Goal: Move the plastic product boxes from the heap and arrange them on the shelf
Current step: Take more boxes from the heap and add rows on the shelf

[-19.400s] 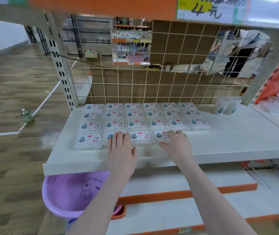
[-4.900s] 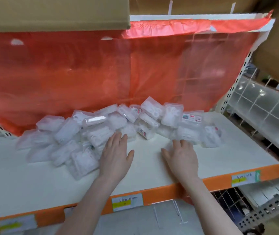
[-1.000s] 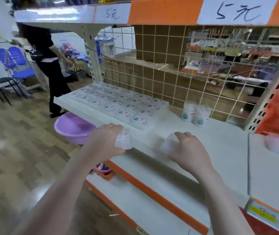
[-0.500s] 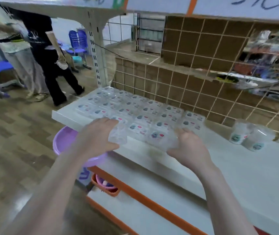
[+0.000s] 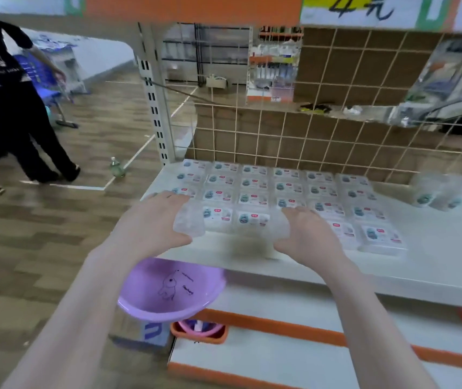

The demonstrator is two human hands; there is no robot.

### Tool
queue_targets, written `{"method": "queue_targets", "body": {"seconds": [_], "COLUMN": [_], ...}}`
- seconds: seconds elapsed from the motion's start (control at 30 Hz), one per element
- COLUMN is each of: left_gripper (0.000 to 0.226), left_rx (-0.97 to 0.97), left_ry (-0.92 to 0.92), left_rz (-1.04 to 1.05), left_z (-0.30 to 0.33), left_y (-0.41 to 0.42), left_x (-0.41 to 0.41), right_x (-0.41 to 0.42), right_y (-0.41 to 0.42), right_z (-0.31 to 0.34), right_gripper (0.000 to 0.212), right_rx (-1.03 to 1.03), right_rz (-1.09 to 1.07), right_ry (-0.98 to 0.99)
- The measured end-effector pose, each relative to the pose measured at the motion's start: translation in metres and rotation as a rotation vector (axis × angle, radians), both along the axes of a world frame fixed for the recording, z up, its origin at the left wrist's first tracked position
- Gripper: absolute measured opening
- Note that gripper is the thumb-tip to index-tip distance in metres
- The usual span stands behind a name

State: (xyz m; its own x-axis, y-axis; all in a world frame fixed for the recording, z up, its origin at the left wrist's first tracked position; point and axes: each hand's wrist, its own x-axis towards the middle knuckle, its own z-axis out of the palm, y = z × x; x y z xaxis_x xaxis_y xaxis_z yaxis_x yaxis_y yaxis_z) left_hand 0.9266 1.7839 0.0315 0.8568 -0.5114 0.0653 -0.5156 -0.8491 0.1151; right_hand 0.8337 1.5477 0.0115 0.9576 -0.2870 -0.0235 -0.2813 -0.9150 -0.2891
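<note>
The white shelf [image 5: 434, 256] carries a neat grid of labelled plastic boxes [image 5: 280, 189], lying flat in rows from the wire back panel [image 5: 322, 130] toward the front edge. The front row is not full: there are boxes in the middle and at the right end, but the places in front of each hand look free, as far as the blur allows me to tell. The heap itself is not in view.

The step in hand is the placing. The left hand [image 5: 151, 223] has its fingers and thumb curled around one clear box [image 5: 189, 221], held just above the front left part of the shelf. The right hand [image 5: 308, 234] grasps a second clear box [image 5: 280, 226] in the same way, near the front row, a little right of the middle. Both boxes are blurred, so I cannot tell if the labels face up.

I think the next move calls for lowering each box into an empty place of the front row, label upward, edges in line with the neighbours, without pushing the boxes already set.

Below the shelf stands a purple basin [image 5: 168, 290].
</note>
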Motion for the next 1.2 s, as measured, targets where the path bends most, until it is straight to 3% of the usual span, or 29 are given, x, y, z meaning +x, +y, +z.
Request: {"method": "queue_targets", "body": {"seconds": [0.27, 0.57, 0.7, 0.97, 1.1, 1.2], "left_gripper": [0.077, 0.077, 0.078, 0.083, 0.081, 0.078], "left_rx": [-0.022, -0.039, -0.038, -0.045, -0.038, -0.059], "left_ry": [0.038, 0.079, 0.090, 0.135, 0.148, 0.150], "left_rz": [-0.049, 0.014, 0.017, -0.010, -0.032, -0.035], "left_z": [-0.008, -0.013, -0.015, -0.014, -0.012, -0.010], "left_y": [0.004, 0.015, 0.019, 0.030, 0.039, 0.048], "left_x": [0.043, 0.082, 0.095, 0.119, 0.128, 0.137], "right_x": [0.047, 0.097, 0.110, 0.118, 0.126, 0.134], "right_y": [0.009, 0.014, 0.018, 0.028, 0.033, 0.039], "right_z": [0.002, -0.003, -0.005, -0.003, 0.001, 0.011], "right_gripper": [0.059, 0.023, 0.043, 0.033, 0.049, 0.056], "right_rx": [-0.043, -0.073, -0.096, -0.028, -0.079, -0.002], "right_rz": [-0.006, 0.109, 0.132, 0.092, 0.079, 0.043], "right_ry": [0.050, 0.109, 0.170, 0.193, 0.216, 0.129]}}
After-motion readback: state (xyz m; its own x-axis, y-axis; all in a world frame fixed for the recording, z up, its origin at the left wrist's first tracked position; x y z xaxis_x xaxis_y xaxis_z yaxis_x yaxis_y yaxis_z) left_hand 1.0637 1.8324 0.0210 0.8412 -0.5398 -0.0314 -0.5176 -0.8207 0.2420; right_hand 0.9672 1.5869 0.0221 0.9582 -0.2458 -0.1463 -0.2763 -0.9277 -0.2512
